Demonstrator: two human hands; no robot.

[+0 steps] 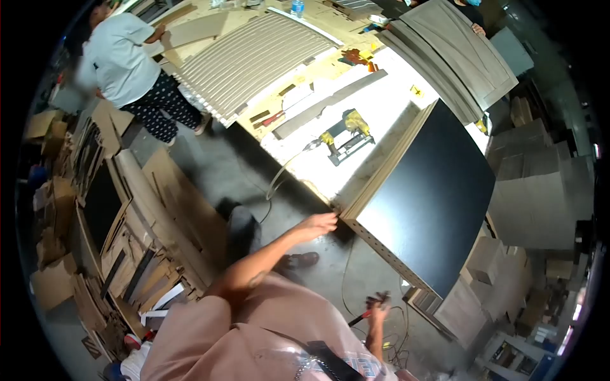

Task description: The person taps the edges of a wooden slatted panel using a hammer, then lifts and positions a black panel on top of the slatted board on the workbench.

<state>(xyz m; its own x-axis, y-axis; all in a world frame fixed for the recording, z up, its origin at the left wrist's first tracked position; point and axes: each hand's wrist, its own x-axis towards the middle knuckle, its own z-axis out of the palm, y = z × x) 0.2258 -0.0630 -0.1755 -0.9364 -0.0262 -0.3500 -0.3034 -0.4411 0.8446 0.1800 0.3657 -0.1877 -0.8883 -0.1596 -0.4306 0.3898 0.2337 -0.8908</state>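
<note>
My left hand (319, 224) reaches to the near left corner of a black-faced panel (426, 197), its fingers pinched together at the edge. Whatever may be between those fingertips is too small to make out. Low on the right, my right hand (379, 311) is closed around a tool with a red and black handle (359, 319); its exact kind is unclear. The panel's near edge shows a row of small holes, and its left side has layered wooden edges. Beyond it on the white work surface lies a yellow and black nail gun (346, 136) with an air hose attached.
A long grey strip (330, 103) and a red-handled screwdriver (272, 119) lie on the table. Slatted curved panels (260, 60) are behind them. One person (127, 63) stands at the far left; another's hand (478, 29) holds grey doors (445, 57). Board scraps (136, 254) lean at left.
</note>
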